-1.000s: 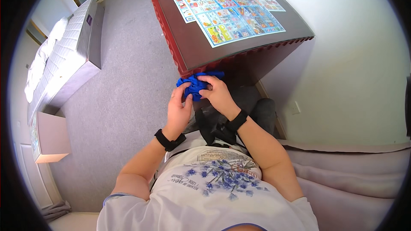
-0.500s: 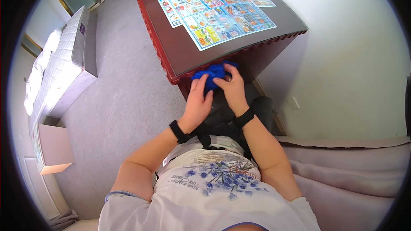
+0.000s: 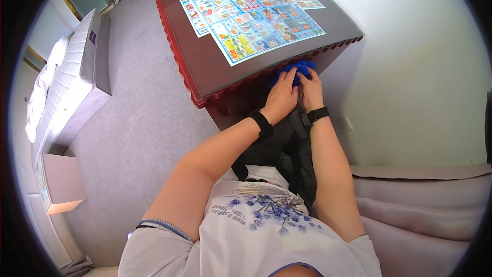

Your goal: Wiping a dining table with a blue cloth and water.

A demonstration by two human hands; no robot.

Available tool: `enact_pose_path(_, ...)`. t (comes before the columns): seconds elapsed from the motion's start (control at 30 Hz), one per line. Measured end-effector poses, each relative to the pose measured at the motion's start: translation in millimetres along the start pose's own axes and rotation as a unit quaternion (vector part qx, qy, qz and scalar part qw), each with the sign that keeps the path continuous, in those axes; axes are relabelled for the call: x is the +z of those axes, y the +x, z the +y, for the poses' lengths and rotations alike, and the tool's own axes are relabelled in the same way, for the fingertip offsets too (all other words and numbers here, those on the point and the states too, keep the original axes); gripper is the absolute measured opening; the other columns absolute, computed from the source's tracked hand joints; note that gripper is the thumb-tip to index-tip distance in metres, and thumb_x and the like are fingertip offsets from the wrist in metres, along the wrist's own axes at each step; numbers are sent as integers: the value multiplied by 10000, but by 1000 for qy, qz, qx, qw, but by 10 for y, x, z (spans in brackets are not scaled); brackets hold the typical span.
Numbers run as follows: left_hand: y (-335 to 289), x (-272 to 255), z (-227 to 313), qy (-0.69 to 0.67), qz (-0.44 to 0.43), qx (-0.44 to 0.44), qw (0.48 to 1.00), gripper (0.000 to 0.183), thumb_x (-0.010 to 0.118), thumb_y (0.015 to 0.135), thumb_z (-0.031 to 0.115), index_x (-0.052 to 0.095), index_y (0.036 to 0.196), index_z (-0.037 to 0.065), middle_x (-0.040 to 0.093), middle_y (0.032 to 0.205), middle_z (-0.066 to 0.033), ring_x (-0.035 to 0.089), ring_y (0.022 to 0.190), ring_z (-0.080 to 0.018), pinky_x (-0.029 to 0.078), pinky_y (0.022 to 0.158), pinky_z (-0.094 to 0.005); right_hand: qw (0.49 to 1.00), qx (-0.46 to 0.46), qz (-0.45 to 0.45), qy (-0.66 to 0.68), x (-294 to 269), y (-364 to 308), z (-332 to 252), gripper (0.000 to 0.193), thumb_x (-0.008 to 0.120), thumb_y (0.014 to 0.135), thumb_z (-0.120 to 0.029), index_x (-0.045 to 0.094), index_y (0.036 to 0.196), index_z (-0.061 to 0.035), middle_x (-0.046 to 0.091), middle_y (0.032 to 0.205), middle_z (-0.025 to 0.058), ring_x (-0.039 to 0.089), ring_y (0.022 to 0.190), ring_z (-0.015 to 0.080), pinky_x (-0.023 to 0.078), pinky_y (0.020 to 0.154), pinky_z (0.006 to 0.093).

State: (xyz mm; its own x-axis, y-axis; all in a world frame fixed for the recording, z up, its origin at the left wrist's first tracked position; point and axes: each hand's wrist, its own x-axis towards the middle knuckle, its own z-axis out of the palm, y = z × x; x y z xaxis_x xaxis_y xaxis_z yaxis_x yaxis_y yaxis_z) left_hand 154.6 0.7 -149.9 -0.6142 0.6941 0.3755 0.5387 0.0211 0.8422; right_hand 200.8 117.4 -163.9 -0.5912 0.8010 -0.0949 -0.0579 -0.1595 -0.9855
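Note:
A crumpled bright blue cloth (image 3: 303, 66) is bunched just below the front edge of the dark table, toward its right corner. My left hand (image 3: 282, 96) closes its fingertips on the cloth from the left. Close beside it, my right hand (image 3: 311, 90) grips the cloth's right side with bent fingers. Both wrists carry black bands. Part of the cloth is hidden behind my fingers, and its full shape cannot be made out.
Colourful printed sheets (image 3: 256, 20) lie on the dark tabletop (image 3: 215, 79), which has a scalloped red edge. A white wall (image 3: 410, 72) rises at the right, above a pale padded seat (image 3: 410, 210). At the left stand a mattress (image 3: 72, 77) and a small cabinet (image 3: 64, 179) on grey carpet.
Both hands and the blue cloth have moved right along the table's front edge. My hands are now closer together. The view has shifted slightly.

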Motion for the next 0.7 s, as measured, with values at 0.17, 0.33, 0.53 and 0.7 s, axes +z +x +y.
enact_pose_path(0.17, -178, -225, -118, 31, -29, -8, 999, 483, 510, 821, 50, 401, 1289, -5, 484, 1173, -261, 488, 1077, -427, 427, 907, -418, 996, 76, -35, -25, 134, -155, 99, 485, 566, 852, -42, 387, 1301, -2, 575, 1047, 98, 560, 755, 137, 472, 584, 248)
enact_pose_path(0.33, -630, -779, -284, 89, -56, -7, 994, 405, 511, 822, 49, 460, 1221, 4, 534, 1065, -229, 545, 952, -411, 466, 799, -445, 986, 131, -97, -44, 534, -539, 349, 465, 596, 763, 9, 442, 1202, 16, 557, 1053, 138, 587, 856, 216, 511, 618, 323)
enact_pose_path(0.53, -1284, -1468, -394, 122, -82, -97, 984, 372, 524, 829, 20, 497, 1200, 5, 556, 1048, -219, 538, 970, -411, 449, 819, -411, 950, 233, -208, -2, 1145, -1033, 702, 387, 591, 741, 33, 463, 1102, -19, 555, 990, 135, 602, 900, 253, 560, 644, 387)
enact_pose_path(0.7, -1531, -1697, -524, 190, -26, -109, 975, 318, 543, 819, 37, 538, 1137, 31, 555, 1022, -203, 561, 898, -408, 473, 731, -437, 862, 353, -349, 98, 1428, -1193, 979, 358, 555, 755, 43, 503, 1098, -47, 535, 1053, 127, 591, 935, 293, 557, 716, 455)
